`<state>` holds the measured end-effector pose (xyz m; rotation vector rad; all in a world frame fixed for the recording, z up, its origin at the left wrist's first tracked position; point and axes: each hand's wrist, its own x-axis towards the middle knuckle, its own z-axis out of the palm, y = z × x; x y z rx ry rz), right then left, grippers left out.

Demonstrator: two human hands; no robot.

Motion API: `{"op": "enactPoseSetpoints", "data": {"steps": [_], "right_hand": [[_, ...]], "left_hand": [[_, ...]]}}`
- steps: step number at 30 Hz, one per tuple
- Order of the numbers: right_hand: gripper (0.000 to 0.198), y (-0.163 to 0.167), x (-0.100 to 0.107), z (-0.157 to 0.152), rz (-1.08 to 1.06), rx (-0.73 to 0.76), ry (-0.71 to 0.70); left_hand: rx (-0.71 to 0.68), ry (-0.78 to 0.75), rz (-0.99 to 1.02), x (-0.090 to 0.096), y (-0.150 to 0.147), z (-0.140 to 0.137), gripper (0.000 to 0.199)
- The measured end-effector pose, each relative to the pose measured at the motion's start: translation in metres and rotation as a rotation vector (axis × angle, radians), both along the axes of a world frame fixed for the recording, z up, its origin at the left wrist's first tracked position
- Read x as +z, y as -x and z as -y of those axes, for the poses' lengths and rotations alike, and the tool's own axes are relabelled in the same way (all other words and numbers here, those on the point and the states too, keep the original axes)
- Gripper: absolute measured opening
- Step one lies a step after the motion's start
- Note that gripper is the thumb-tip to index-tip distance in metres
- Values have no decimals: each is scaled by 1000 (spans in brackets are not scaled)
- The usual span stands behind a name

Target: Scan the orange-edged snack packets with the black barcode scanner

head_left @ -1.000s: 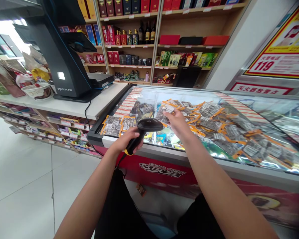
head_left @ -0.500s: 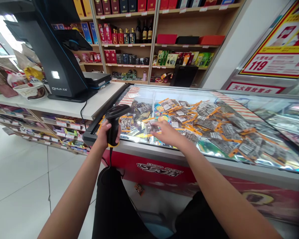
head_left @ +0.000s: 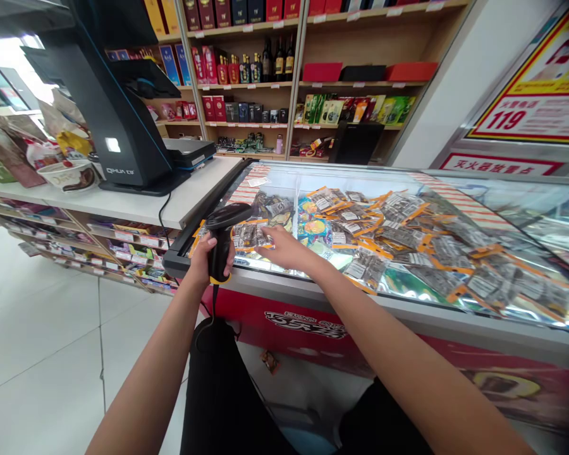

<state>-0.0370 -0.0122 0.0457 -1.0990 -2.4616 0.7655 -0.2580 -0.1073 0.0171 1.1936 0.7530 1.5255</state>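
Observation:
My left hand (head_left: 203,258) is wrapped round the grip of a black barcode scanner (head_left: 220,243) with a yellow-trimmed base and a cable hanging down. The scanner is upright above the near left corner of a glass-topped freezer (head_left: 379,298). My right hand (head_left: 284,248) pinches the edge of a small clear snack packet (head_left: 260,234) with orange trim, just right of the scanner. Beside it on the glass lies a similar packet (head_left: 241,237), partly behind the scanner. To the right spreads a loose heap of the same packets (head_left: 398,215).
A white counter (head_left: 146,207) with a black checkout terminal (head_left: 118,126) adjoins on the left. Behind the freezer stand shelves (head_left: 246,88) with bottles and boxes. One small packet (head_left: 269,362) lies on the floor by my legs.
My right hand has moved left with a snack packet, bringing it beside the packet near the scanner. My left hand still holds the scanner in much the same place. The view has shifted slightly.

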Motion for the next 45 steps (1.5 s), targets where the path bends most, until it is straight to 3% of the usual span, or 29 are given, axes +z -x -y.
{"op": "enactPoseSetpoints", "data": {"steps": [3, 7, 9, 12, 15, 22, 23, 27, 31, 40, 45], "right_hand": [[43, -26, 8, -34, -101, -143, -105], [31, -75, 19, -92, -200, -541, -297], [26, -92, 21, -112, -199, -607, -274], [41, -100, 22, -123, -184, -617, -241], [46, -96, 25, -117, -178, -609, -208], [27, -70, 26, -79, -293, -582, -110], [27, -63, 23, -69, -343, -554, -54], [30, -34, 12, -26, -660, -337, 412], [24, -16, 6, 3, -714, -293, 619], [32, -8, 3, 6, -725, -375, 656], [36, -14, 6, 2, -608, -402, 500]], "left_hand": [[-32, -20, 8, -2, 0, -1, 51], [-49, 4, 16, -5, 1, -1, 54], [-58, 7, 10, -6, 2, 0, 55], [-60, -2, -6, -6, 2, 0, 56], [-59, -17, -24, -6, 1, -1, 53], [-50, -2, 35, -6, -2, -2, 57], [-45, -1, 47, -6, -3, -2, 58], [-76, -2, 81, -7, -2, -2, 62], [-114, -12, 50, -8, 0, -2, 59], [-120, -17, -36, -11, 1, -1, 57], [-115, -28, 16, -13, 1, -1, 55]]}}
